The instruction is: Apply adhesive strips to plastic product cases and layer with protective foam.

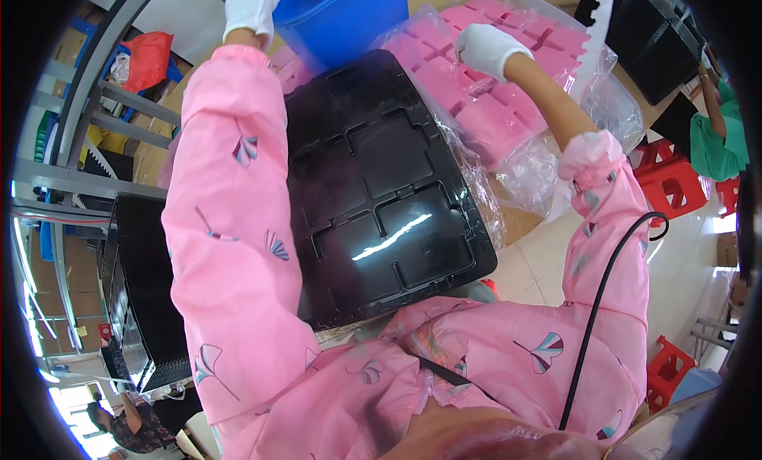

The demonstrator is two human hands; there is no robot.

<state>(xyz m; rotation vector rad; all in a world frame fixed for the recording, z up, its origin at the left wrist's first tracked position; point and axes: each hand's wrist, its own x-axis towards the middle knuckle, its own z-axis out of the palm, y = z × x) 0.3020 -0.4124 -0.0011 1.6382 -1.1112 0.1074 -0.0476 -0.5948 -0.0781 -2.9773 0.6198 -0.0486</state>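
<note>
My left hand (252, 14), in a white glove, is at the top beside the blue plastic bin (341, 15). Its fingers curl in close to the bin's left edge; whether they grip anything is hidden. My right hand (490, 52), gloved too, is over the pink foam pieces (500, 127) in clear plastic wrapping. Those fingers are bent together, and whatever is in them cannot be made out. Between my arms lies a glossy black moulded plastic tray (373, 198) with shallow raised ridges, partly covered by my left sleeve.
Grey metal rails (87, 174) and stacked black trays (147, 293) stand on the left. A red bag (147, 61) lies beyond the rails. Red stools (671, 178) and a person in green (718, 142) are on the right. Another person (135, 424) is at the lower left.
</note>
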